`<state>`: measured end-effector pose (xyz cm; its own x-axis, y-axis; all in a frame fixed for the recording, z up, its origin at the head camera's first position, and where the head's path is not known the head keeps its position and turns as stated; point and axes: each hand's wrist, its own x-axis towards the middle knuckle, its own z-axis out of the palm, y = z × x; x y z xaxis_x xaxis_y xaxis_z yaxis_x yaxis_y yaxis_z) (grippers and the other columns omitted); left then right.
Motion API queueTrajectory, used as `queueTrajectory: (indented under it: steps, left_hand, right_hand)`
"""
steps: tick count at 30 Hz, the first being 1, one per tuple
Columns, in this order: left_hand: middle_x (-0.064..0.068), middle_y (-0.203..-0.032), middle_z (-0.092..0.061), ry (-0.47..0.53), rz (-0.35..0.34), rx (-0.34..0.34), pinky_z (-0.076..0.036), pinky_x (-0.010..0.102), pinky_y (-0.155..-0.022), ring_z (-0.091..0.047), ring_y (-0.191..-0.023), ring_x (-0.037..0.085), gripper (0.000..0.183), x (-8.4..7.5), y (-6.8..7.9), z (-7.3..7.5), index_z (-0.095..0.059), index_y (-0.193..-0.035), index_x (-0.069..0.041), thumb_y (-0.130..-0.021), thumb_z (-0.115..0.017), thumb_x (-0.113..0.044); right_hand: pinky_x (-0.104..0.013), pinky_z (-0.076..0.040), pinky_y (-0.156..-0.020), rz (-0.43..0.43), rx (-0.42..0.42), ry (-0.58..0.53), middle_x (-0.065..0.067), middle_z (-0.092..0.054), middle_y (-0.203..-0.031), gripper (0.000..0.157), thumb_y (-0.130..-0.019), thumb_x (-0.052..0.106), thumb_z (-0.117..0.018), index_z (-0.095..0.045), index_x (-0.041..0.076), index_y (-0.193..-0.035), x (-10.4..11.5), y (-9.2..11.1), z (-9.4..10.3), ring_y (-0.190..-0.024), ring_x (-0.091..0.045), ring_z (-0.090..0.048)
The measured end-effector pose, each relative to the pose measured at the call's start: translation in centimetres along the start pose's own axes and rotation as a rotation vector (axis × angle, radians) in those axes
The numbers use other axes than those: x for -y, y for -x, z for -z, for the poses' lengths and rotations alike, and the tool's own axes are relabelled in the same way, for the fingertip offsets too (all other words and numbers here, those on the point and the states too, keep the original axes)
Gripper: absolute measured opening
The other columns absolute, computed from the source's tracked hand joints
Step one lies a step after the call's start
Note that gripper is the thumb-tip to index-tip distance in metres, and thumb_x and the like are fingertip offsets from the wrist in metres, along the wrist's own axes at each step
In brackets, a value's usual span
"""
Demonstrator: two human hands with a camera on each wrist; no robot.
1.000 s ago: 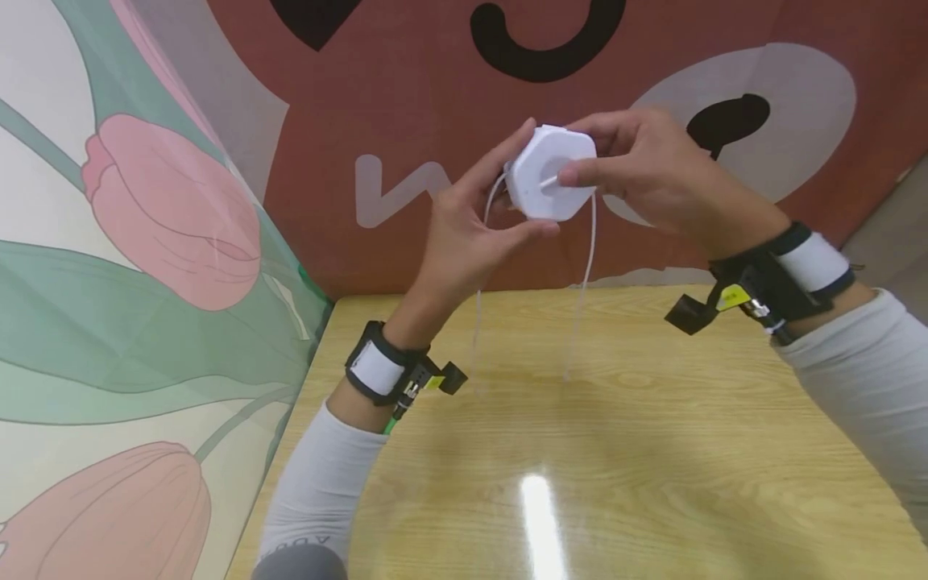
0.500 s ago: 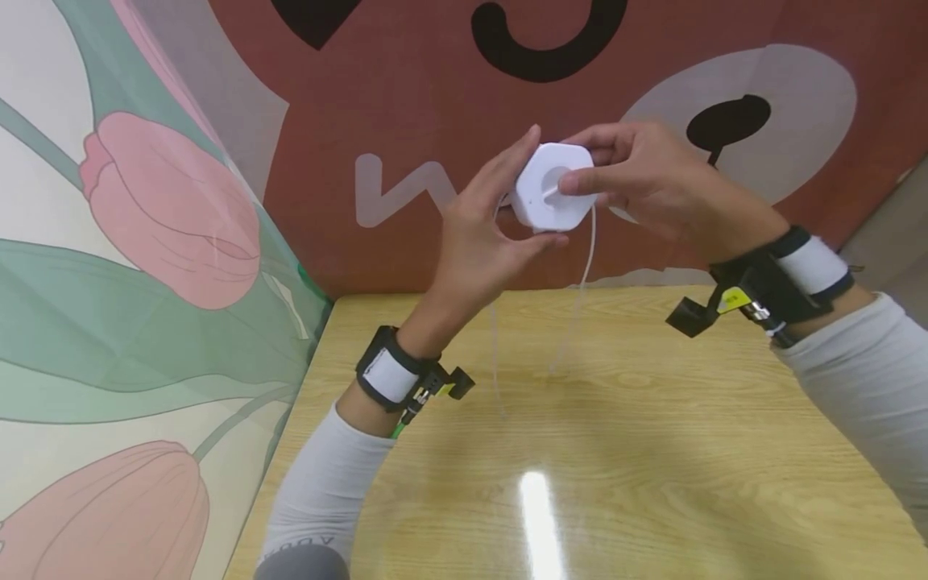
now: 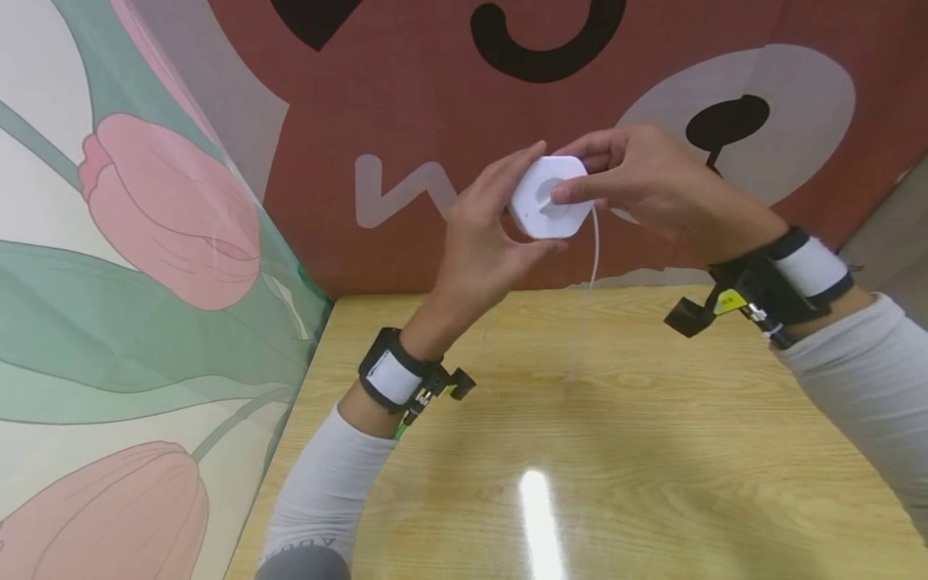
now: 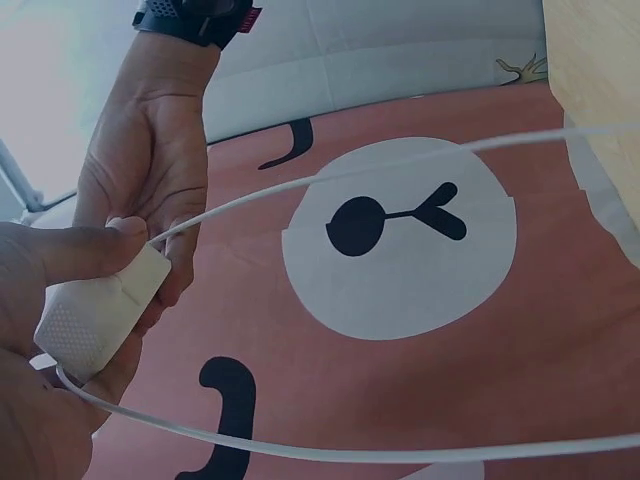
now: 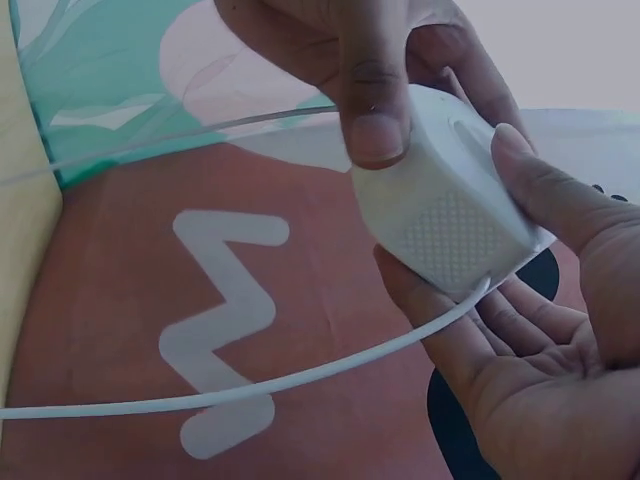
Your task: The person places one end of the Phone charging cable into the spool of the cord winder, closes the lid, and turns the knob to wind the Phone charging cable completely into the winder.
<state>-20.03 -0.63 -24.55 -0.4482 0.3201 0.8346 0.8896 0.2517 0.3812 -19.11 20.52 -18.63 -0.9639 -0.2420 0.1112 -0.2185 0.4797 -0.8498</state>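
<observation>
Both hands hold up a white hexagonal case (image 3: 540, 221) with a round dial on its face, above the table's back edge. My left hand (image 3: 482, 221) grips the case's left side, fingers along the top edge and thumb along the bottom. With its thumb on the raised bar of the dial, my right hand (image 3: 645, 173) holds the right side; its fingers reach behind. A white cord (image 3: 596, 250) hangs from the case. The left wrist view shows the cord (image 4: 350, 455) leaving two sides. A dimpled side of the case (image 5: 450, 240) faces the right wrist view.
Below the hands lies a wood-grain table (image 3: 638, 451) with a bright light reflection. A reddish-brown printed cloth (image 3: 406, 97) hangs behind it, and a tulip-patterned cloth (image 3: 174, 209) runs along the left. Each wrist wears a black strap (image 3: 391, 370) with a small camera.
The case has come down slightly and turned its face more toward the head camera. My left hand has shifted right and down with it. The left length of cord is now mostly hidden.
</observation>
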Motion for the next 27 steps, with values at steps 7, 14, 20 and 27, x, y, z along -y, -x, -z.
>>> queueTrajectory:
  steps: [7, 14, 20, 27]
  left_hand:
    - [0.013, -0.140, -0.062, -0.062, 0.092, -0.032, -0.051, 0.019, -0.098, -0.061, -0.125, 0.020, 0.083, 0.1, 0.1, 0.0, -0.058, -0.143, -0.005, -0.070, -0.096, -0.014]
    - [0.018, -0.144, -0.057, -0.154, 0.085, -0.063, -0.051, 0.021, -0.103, -0.058, -0.133, 0.025, 0.071, 0.4, 0.2, 0.0, -0.056, -0.145, -0.003, -0.080, -0.084, -0.004]
    - [0.018, -0.146, -0.055, -0.176, 0.068, -0.052, -0.055, 0.019, -0.094, -0.053, -0.139, 0.023, 0.067, 0.4, 0.3, -0.1, -0.055, -0.146, -0.004, -0.083, -0.075, 0.003]
    - [0.019, -0.143, -0.055, -0.171, 0.041, -0.034, -0.050, 0.018, -0.103, -0.052, -0.140, 0.024, 0.066, 0.4, 0.2, -0.2, -0.057, -0.143, -0.002, -0.081, -0.077, 0.005]
  right_hand:
    - [-0.016, -0.052, -0.088, 0.221, -0.150, 0.093, 0.000, -0.071, -0.121, 0.052, -0.085, 0.030, -0.085, -0.066, 0.013, -0.130, -0.3, 0.0, -1.4, -0.106, -0.011, -0.068]
    - [-0.032, -0.056, -0.088, 1.057, -0.435, 0.601, -0.018, -0.071, -0.109, 0.025, -0.083, 0.003, -0.083, -0.074, -0.006, -0.105, -1.1, -0.5, -2.9, -0.100, -0.031, -0.066]
    - [-0.045, -0.062, -0.078, 1.352, -0.388, 0.864, -0.017, -0.073, -0.105, 0.022, -0.084, -0.016, -0.073, -0.075, -0.008, -0.105, -1.8, -0.6, -3.4, -0.093, -0.032, -0.066]
    - [-0.042, -0.063, -0.077, 1.348, -0.412, 1.003, -0.017, -0.071, -0.106, 0.022, -0.088, -0.017, -0.068, -0.072, -0.009, -0.108, -1.8, -0.2, -3.8, -0.090, -0.031, -0.066]
